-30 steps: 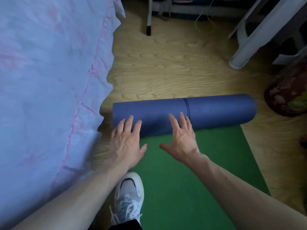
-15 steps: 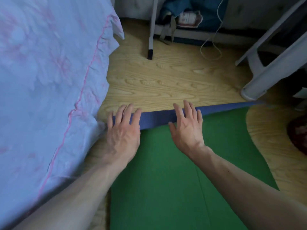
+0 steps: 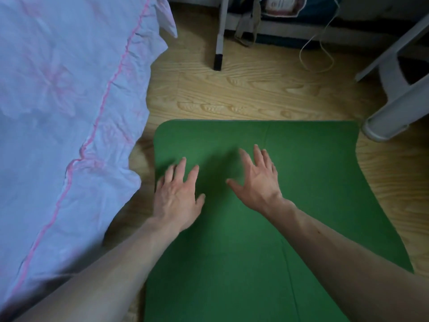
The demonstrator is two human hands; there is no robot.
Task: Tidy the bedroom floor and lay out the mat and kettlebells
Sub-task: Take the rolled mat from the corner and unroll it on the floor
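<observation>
The green mat [image 3: 313, 173] lies flat on the wooden floor, its far edge with rounded corners in the middle of the view. My left hand [image 3: 177, 196] rests palm down near the mat's left side, fingers spread. My right hand [image 3: 257, 180] hovers just over the mat beside it, fingers apart, holding nothing. No kettlebells are in view.
A bed with a pale blue and pink sheet [image 3: 65, 112] fills the left side, close to the mat. A white plastic chair leg [image 3: 390, 117] stands at the mat's far right corner. A thin table leg [image 3: 219, 43], a loose cord [image 3: 325, 54] and a bag sit farther back.
The blue roll has been pushed fully out, so the mat now lies flat with its green side up. Both hands have drawn back from the mat's far edge.
</observation>
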